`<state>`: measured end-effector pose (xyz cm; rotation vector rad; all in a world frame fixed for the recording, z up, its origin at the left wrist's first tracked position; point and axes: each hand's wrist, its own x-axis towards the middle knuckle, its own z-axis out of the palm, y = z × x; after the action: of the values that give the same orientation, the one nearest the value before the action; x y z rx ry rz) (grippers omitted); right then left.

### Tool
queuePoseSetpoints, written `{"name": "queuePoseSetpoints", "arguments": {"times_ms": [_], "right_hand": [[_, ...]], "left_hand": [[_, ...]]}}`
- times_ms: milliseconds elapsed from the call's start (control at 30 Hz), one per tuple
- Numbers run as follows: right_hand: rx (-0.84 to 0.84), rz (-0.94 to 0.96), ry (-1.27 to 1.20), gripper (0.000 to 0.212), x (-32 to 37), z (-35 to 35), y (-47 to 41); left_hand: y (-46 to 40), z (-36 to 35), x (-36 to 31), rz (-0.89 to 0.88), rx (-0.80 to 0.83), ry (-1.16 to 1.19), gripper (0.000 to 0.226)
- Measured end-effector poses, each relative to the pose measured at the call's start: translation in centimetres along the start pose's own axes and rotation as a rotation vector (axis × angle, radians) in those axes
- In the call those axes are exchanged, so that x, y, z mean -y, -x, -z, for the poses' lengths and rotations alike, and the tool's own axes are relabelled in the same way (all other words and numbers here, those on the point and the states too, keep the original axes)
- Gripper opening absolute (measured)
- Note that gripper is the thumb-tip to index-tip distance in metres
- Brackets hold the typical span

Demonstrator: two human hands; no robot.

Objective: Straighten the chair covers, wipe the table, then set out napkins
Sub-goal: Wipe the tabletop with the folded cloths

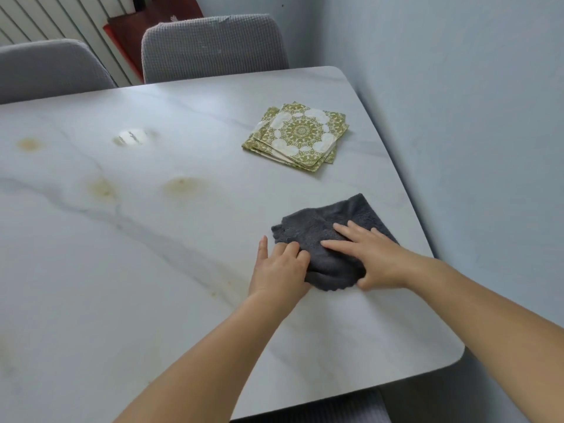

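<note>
Grey cloth (pixel 320 239) under both hands — napkins (pixel 297 136) unlettered

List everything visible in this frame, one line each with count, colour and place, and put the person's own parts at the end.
table: one, white marble-look with grey veins, fills most of the view
stains: several, yellowish-brown, on the table's left half
cloth: one, dark grey, bunched on the table near its right edge
napkins: one small stack, green and white pattern, beyond the cloth
chairs: two, grey covers, at the table's far side
radiator: one, white, behind the chairs at top left
wall: pale blue, on the right
left hand: grips the cloth's left edge
right hand: rests flat on the cloth
</note>
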<state>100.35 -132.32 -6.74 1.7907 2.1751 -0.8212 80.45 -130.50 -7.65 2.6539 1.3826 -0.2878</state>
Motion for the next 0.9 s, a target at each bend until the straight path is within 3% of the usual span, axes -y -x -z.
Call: {"name": "queuePoseSetpoints", "arguments": {"times_ms": [133, 233, 367, 433, 633, 700, 767, 833, 900], "right_hand": [[-0.152, -0.038, 0.067, 0.072, 0.7, -1.1, 2.4], [-0.18, -0.005, 0.146, 0.055, 2.7, -1.9, 3.5], [0.041, -0.044, -0.156, 0.041, 4.1, 0.7, 5.7], [0.084, -0.076, -0.289, 0.043, 4.5, 2.9, 6.4], [-0.22, -0.147, -0.379, 0.044, 5.0, 6.4, 5.0], [-0.325, -0.189, -0.164, 0.045, 5.2, 5.9, 3.9], [-0.387, -0.195, -0.017, 0.046, 5.5, 4.7, 3.3], [-0.401, -0.168, -0.002, 0.042, 5.8, 3.1, 3.1], [-0.35, -0.141, 0.008, 0.039, 6.0, 1.4, 3.2]], "left_hand": [[1.7, -0.1, -0.7, -0.06, 0.027, -0.099, 0.023], [3.1, 0.6, -0.5, -0.067, 0.059, -0.011, 0.023], [4.9, 3.6, 2.0, 0.007, 0.216, 0.552, 0.015], [5.1, 5.3, 3.1, 0.038, 0.187, 0.739, 0.007], [3.6, 6.4, 5.2, 0.265, 0.003, 0.964, 0.008], [3.5, 5.6, 5.5, 0.373, -0.038, 0.912, 0.015], [3.9, 4.8, 5.4, 0.362, -0.071, 0.698, 0.035], [4.3, 3.9, 4.9, 0.217, -0.124, 0.534, 0.041], [4.3, 2.8, 3.8, 0.027, -0.061, 0.33, 0.043]]}}
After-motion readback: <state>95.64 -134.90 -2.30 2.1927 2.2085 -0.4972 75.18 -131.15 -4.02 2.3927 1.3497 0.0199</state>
